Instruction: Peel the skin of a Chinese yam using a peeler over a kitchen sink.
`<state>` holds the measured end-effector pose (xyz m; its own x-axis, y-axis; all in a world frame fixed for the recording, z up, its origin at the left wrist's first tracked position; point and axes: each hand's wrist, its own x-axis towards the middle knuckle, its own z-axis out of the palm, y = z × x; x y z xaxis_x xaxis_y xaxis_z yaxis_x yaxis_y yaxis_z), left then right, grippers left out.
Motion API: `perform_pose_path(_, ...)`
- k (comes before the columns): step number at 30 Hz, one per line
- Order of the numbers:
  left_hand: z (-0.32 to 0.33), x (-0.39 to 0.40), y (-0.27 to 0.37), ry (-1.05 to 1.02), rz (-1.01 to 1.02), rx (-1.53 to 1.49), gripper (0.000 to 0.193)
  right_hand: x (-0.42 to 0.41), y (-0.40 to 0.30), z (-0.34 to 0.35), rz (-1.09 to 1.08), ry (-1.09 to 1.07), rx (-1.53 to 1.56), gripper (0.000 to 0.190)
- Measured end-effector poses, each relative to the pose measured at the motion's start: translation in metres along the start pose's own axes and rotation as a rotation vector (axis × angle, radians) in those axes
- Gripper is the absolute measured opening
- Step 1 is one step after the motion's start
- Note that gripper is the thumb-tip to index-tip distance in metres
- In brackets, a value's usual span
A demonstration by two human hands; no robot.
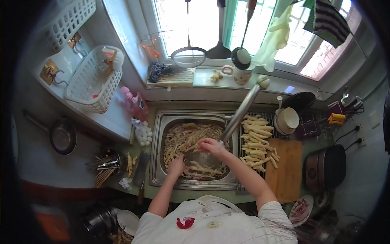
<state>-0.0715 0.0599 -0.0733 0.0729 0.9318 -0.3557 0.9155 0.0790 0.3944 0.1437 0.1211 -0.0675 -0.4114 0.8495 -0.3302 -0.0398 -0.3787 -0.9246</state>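
A stainless steel sink [154, 146] lies before me, filled with a brownish mass of thin strips, perhaps peelings, and some pale pieces [202, 169]. My left hand [176, 166] reaches in at the near left, thumb upward; what its fingers hold, if anything, is hidden. Over the middle of the sink is my right hand [211, 146], its fingers bent and drawn together near the end of the metal faucet [242, 113]. I cannot make out anything between them. A murky round patch [202, 157] shows between both hands.
Right of the sink, pale yellow elongated pieces [257, 129] lie on a wire rack, some reaching a wooden cutting board [285, 174]. Stacked bowls [288, 120] stand behind. To the left are a cleaver [141, 167], eggs [146, 135] and a utensil holder [111, 160]. A strainer [189, 57] hangs above.
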Motion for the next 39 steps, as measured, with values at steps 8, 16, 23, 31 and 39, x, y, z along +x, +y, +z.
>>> perform_pose_path(8, 0.010, -0.035, -0.049, 0.044, -0.050, 0.071, 0.029, 0.045, -0.020, -0.067, -0.779, 0.083, -1.823, 0.014)
perform_pose_path(16, 0.008, -0.029, -0.049, 0.022, -0.154, -0.042, 0.028, 0.018, -0.019, -0.123, -0.526, 0.027, -1.529, 0.014)
perform_pose_path(23, 0.018, -0.019, -0.074, 0.032, -0.203, -0.099, 0.026, -0.031, 0.019, -0.046, -0.573, 0.149, -1.534, 0.013)
perform_pose_path(31, 0.023, -0.033, -0.088, 0.219, -0.155, -0.296, 0.026, -0.027, 0.128, 0.016, -0.104, -0.037, -1.269, 0.033)
perform_pose_path(39, 0.026, -0.049, -0.076, 0.156, -0.233, -0.309, 0.025, -0.009, 0.169, 0.017, 0.188, -0.077, -1.232, 0.048)
